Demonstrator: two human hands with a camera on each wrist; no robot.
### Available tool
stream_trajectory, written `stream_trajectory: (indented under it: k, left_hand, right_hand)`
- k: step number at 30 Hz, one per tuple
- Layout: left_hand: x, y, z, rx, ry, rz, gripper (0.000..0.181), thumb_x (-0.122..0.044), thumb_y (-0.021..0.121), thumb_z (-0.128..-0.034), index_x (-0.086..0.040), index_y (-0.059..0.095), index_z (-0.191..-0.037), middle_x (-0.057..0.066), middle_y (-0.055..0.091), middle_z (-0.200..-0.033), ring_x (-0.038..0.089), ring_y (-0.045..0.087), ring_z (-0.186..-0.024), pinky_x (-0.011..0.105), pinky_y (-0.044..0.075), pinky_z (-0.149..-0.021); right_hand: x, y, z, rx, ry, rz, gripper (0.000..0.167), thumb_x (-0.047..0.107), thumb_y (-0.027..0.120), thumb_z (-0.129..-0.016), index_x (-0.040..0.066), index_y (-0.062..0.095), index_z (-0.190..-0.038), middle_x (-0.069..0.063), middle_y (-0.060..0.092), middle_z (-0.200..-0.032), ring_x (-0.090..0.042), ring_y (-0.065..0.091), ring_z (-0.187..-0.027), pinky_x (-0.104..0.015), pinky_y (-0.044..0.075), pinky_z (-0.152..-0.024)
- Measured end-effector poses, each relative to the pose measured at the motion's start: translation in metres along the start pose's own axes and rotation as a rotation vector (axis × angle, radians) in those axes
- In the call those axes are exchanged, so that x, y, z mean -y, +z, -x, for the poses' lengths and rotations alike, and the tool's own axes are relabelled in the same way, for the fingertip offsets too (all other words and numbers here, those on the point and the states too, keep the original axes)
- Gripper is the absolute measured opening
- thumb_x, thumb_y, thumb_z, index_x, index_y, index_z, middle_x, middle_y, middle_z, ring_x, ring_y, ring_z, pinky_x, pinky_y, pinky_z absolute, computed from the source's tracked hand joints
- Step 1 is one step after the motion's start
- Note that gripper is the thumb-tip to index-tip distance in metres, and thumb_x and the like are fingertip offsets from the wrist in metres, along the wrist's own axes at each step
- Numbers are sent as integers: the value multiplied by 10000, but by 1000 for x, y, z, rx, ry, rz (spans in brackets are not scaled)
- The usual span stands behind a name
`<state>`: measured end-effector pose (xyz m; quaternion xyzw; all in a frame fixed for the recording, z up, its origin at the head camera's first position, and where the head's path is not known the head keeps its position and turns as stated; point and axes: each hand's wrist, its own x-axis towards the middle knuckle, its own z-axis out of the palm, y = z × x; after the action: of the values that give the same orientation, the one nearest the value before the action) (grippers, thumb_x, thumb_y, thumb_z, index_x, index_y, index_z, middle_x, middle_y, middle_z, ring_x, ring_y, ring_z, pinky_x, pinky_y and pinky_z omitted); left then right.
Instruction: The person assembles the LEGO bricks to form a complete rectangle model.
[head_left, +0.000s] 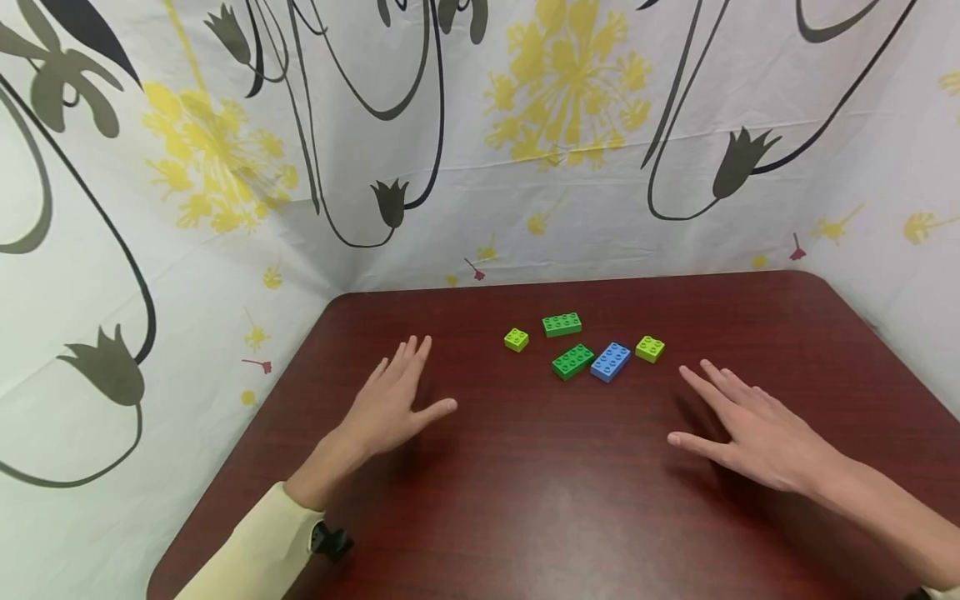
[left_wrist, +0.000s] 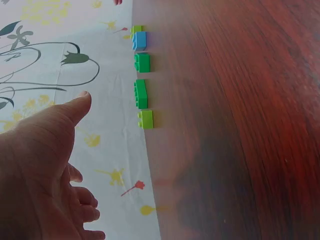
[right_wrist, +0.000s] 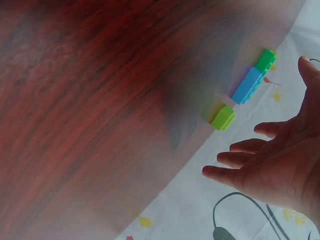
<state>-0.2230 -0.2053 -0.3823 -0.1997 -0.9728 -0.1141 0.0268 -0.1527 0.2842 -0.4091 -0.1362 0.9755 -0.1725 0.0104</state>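
Observation:
Several toy building bricks lie apart, studs up, towards the back of the dark red table. A small lime brick [head_left: 516, 339] is at the left, beside a long green brick [head_left: 562, 325] farther back. Nearer stand another green brick [head_left: 573, 362] and a blue brick [head_left: 611, 362], close together. A second lime brick [head_left: 649, 349] is at the right. My left hand [head_left: 386, 412] hovers left of the bricks, fingers spread and holding nothing. On the other side my right hand [head_left: 757, 429] is held above the table, fingers extended, nearest the right lime brick.
The table [head_left: 525, 500] has rounded back corners. A white cloth [head_left: 450, 200] with grey and yellow flower prints hangs behind it and along both sides. A black strap [head_left: 330, 542] sits at the left sleeve cuff [head_left: 270, 533].

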Motion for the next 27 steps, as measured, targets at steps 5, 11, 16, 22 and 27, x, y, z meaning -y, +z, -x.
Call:
stream_trajectory:
  k: [5,11,16,22,27]
  left_hand:
    - [-4,5,-8,16,10,38,1098,-672,682,-955,-105,126,-1714,162,173,-1753,316,149,-1622,548,181,-1285]
    - [-7,12,-17,33,10,113,1107,-621,745,-937,-120,138,-1716,134,176,-1758,313,172,-1619,553,256,-1261]
    - [-15,18,-26,59,11,186,1113,-589,773,-930,-139,129,-1719,88,155,-1768,257,140,-1627,566,323,-1229]
    - [-25,28,-39,84,12,239,1105,-567,781,-932,-176,117,-1725,58,145,-1775,230,155,-1626,589,331,-1217]
    - [-36,33,-50,93,4,273,1082,-544,780,-943,-181,127,-1725,41,169,-1772,219,186,-1619,595,310,-1228]
  right_hand:
    - [0,3,-6,-17,-17,-5,1097,732,694,-908,56,295,-1674,-294,273,-1686,-525,274,-1527,-742,298,-1134]
    - [1,8,-14,-34,-33,-5,1166,751,734,-862,20,303,-1661,-297,303,-1672,-519,343,-1493,-730,376,-1096]
    - [3,11,-23,-12,-29,-56,1269,756,771,-821,-70,265,-1640,-330,296,-1660,-533,358,-1480,-713,383,-1111]
    - [2,13,-35,6,-34,-113,1294,696,829,-804,-119,242,-1621,-372,313,-1631,-559,374,-1453,-713,380,-1111]
    - [4,15,-40,-4,-33,-158,1241,652,846,-819,-111,274,-1613,-367,359,-1607,-555,402,-1436,-707,405,-1097]
